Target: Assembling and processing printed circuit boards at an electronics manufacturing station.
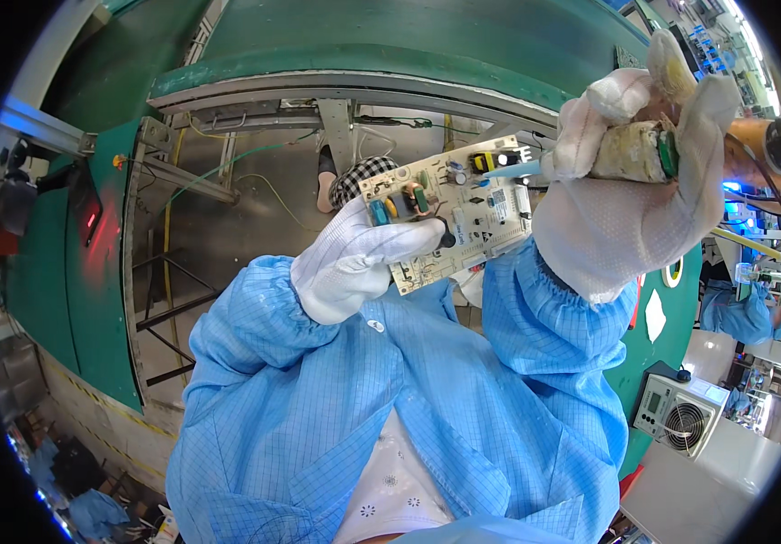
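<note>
Across the top of the view ran a long green surface (426, 27) on a metal frame, with grey floor (245, 243) showing below it and a black-and-white checked cloth (363, 179) near one of the frame's legs. Another green surface (105, 308) stood at the left, lit by a patch of red. Both of the person's hands wore white gloves, below which came gathered blue sleeves. Held up in front of the chest was a pale circuit board (485, 218), tilted, its upper side crowded with small parts. The left hand (345, 261) had its grip closed on the board's lower left, the thumb lying over the face beside a black round part (447, 234). The right hand (621, 222), higher and beyond the board's right end, had its grip curled around a grimy beige block (628, 152) with a green end. From near its fingers a light blue rod (519, 170) reached over the board's upper right; whether it touched could not be told. Farther right stood a white box (676, 399) with a round fan grille.
</note>
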Demonstrator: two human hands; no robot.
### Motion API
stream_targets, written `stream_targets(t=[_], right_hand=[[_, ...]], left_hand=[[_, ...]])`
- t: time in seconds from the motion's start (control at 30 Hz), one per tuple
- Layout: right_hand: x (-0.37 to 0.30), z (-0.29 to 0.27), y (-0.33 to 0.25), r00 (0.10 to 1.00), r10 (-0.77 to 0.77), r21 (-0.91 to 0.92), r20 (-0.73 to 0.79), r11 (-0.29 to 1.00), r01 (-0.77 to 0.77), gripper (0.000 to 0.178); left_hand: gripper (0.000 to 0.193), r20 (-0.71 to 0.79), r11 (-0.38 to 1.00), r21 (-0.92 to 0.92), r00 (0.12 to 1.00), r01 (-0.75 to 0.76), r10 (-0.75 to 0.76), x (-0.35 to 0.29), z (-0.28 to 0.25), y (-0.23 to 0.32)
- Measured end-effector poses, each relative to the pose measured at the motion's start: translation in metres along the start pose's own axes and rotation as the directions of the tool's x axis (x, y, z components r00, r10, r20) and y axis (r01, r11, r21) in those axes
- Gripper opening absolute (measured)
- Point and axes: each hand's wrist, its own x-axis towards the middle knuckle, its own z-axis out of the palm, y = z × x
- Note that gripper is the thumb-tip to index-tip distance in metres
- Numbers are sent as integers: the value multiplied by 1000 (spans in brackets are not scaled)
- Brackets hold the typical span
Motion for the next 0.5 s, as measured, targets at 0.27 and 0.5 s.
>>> stream_targets(t=[0.27,0.5], right_hand=[[-2,23,-4,963,26,-257,-268,961,-98,51],[0,20,-1,972,-21,-272,-236,961,-46,53]], left_hand=[[51,43,815,349,877,-462,479,1,0,30],[41,-84,941,-335,993,50,-83,-4,13,56]])
